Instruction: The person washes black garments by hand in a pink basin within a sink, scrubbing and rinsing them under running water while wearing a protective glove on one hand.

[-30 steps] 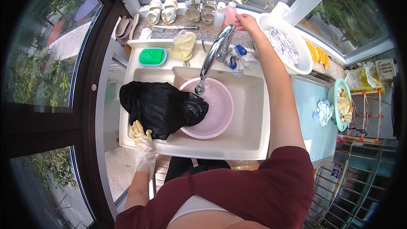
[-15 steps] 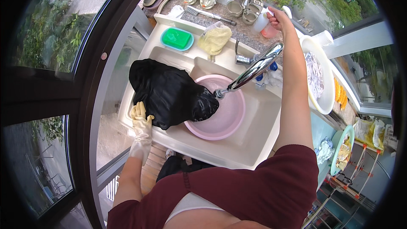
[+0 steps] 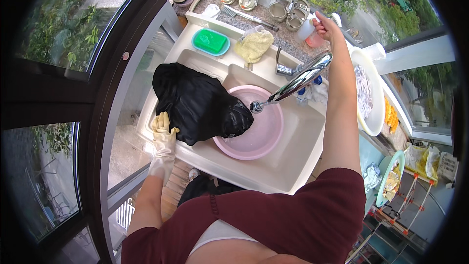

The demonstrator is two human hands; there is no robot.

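A wet black garment (image 3: 195,100) is heaped on the left part of the sink, its right end hanging into a pink basin (image 3: 266,139) of cloudy water. My left hand (image 3: 163,129), in a cream rubber glove, rests on the garment's near left edge with its fingers extended. My bare right hand (image 3: 326,27) reaches far out to the ledge, fingers closed at the white top of a translucent bottle (image 3: 314,40) with pink liquid inside. Its palm side is hidden. The chrome faucet (image 3: 304,77) arches over the basin, its spout close to the garment.
On the sink's back rim sit a green soap bar (image 3: 210,40) in a blue dish and a yellow cloth (image 3: 254,45). A brush (image 3: 249,18) and sandals (image 3: 288,10) line the ledge. A white tub (image 3: 373,112) with laundry stands right of my right arm.
The whole view has shifted slightly. Both hands stay at the same places, the left at the garment and the right at the bottle.
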